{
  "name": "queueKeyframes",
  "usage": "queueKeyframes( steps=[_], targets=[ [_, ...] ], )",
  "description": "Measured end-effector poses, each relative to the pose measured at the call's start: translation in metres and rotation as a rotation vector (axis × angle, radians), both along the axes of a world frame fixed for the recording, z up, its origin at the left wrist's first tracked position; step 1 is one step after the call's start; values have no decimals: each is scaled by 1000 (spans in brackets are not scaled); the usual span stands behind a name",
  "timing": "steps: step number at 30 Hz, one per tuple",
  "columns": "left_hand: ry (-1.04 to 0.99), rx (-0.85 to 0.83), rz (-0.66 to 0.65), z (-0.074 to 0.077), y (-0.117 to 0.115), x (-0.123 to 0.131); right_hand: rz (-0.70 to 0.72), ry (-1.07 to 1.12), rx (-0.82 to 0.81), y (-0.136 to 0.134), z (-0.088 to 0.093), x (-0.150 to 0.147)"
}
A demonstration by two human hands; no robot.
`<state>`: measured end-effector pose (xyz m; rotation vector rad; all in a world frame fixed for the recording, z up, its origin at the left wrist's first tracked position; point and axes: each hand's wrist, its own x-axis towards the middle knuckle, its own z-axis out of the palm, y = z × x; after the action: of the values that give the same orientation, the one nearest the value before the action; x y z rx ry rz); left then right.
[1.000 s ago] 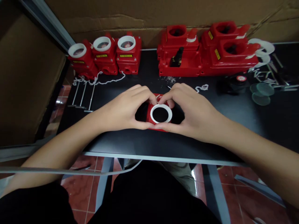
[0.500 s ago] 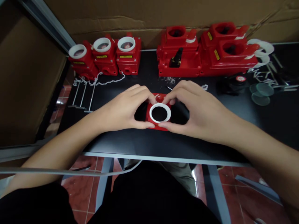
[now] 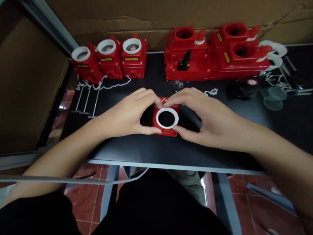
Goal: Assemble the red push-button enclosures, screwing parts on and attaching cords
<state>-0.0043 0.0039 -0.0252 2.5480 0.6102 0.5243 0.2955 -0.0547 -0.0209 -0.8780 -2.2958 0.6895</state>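
Observation:
A red housing cover (image 3: 173, 133) lies on the black bench in front of me, with a white ring (image 3: 157, 119) set around its round dark opening. My left hand (image 3: 137, 112) curls about the left side of the cover, thumb at the near edge and fingertips at the far edge. The thumb and fingers of my right hand (image 3: 202, 117) span the white ring, touching its near right and far rims. The far end of the cover is partly hidden behind the fingertips.
Three red boxes with white rings (image 3: 132, 62) stand at the back left, white cords and metal rods (image 3: 95, 102) before them. Larger red housings (image 3: 188, 70) sit at the back right. Glass discs (image 3: 273, 102), white rings (image 3: 278, 49) and a black part (image 3: 244, 89) lie to the right.
My right fingertips have shifted left along the far rim, and the right thumb has moved to the ring's near right side. My left hand has hardly moved.

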Motion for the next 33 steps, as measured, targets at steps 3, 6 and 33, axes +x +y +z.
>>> queueKeyframes(
  steps=[3,6,33],
  targets=[
    [-2,5,-4,0,-1,0,-15,12,26,0,-4,-1],
    [-6,3,-3,1,-2,0,-37,14,44,1,-8,-3],
    [12,-69,19,4,-4,2,-104,-73,72,3,-10,-5]
  ],
)
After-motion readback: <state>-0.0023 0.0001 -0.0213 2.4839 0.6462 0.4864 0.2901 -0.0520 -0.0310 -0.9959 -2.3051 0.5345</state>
